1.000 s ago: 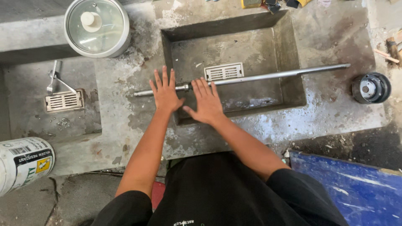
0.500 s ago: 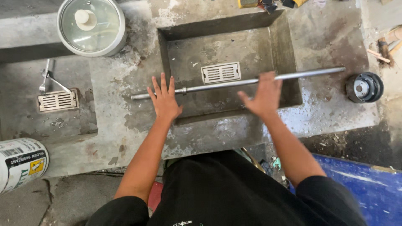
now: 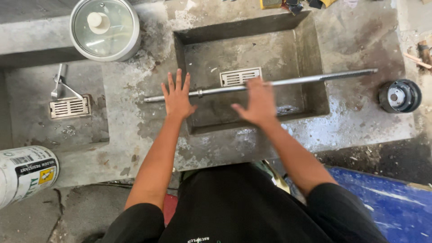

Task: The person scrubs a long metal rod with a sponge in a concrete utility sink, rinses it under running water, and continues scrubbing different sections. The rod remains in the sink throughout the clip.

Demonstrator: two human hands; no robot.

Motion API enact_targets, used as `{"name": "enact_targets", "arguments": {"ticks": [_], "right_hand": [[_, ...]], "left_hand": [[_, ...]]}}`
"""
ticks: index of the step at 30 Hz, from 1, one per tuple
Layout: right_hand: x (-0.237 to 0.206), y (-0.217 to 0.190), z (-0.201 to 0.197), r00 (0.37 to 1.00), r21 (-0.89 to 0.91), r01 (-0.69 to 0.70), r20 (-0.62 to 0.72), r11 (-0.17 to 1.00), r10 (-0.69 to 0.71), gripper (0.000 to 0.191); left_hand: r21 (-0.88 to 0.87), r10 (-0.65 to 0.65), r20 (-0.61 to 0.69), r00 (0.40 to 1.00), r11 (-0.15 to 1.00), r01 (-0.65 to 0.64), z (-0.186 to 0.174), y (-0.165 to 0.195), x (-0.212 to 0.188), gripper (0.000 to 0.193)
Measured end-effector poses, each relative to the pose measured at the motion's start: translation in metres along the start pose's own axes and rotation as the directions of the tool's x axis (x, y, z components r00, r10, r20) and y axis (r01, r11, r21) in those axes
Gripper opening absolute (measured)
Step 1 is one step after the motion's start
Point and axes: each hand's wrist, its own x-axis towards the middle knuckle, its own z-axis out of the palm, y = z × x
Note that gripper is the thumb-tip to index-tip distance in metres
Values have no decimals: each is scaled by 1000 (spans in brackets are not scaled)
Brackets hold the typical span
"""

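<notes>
Overhead, the single head view looks straight down on a rough, stained concrete bench (image 3: 360, 121) with a rectangular sunken basin (image 3: 310, 58) cast into it. A long metal rod (image 3: 297, 81) lies across the basin from rim to rim, its right end, which looks threaded, resting on the bench top and its left end on the ledge beside the basin. The left hand (image 3: 177, 96) lies flat with fingers spread, palm down on the rod near its left end; nothing is clasped in it. The right hand (image 3: 258, 102) is open too, fingers extended and slightly blurred, set over the rod above the basin; whether the palm actually touches the rod cannot be told. A white slotted drain grate (image 3: 240, 76) sits in the basin floor just behind the rod. To the left, a second, shallower recess (image 3: 27, 90) holds another drain grate (image 3: 69, 107) and a small metal tap-like fitting (image 3: 58, 83). A round white pot with a glass lid (image 3: 104, 28) stands on the bench at upper left. A black circular part with a pale metal centre (image 3: 399, 95) rests on the bench near the rod's right end. A white labelled canister (image 3: 24, 174) lies on its side at lower left, and a blue sheet (image 3: 387, 202) covers the floor at lower right. The person's dark garment (image 3: 234, 211) fills the bottom edge.
</notes>
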Motion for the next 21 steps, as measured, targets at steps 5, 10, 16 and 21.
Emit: {"name": "enact_targets", "arguments": {"ticks": [5,10,16,21], "right_hand": [[-38,125,-26,984,-341,-158,-135,927,118,111],[-47,136,-19,954,-352,-300,-119,887,275,123],[-10,12,1,990,-181,-110,70,977,124,115],[20,-101,20,990,-16,137,-20,990,-137,117]], "left_hand": [[-84,65,-128,990,994,-77,6,7,-42,119],[-95,28,-103,994,995,-38,7,17,-67,117],[-54,-17,-66,998,998,14,2,13,-28,125],[49,-25,31,999,999,23,-6,1,24,138]]}}
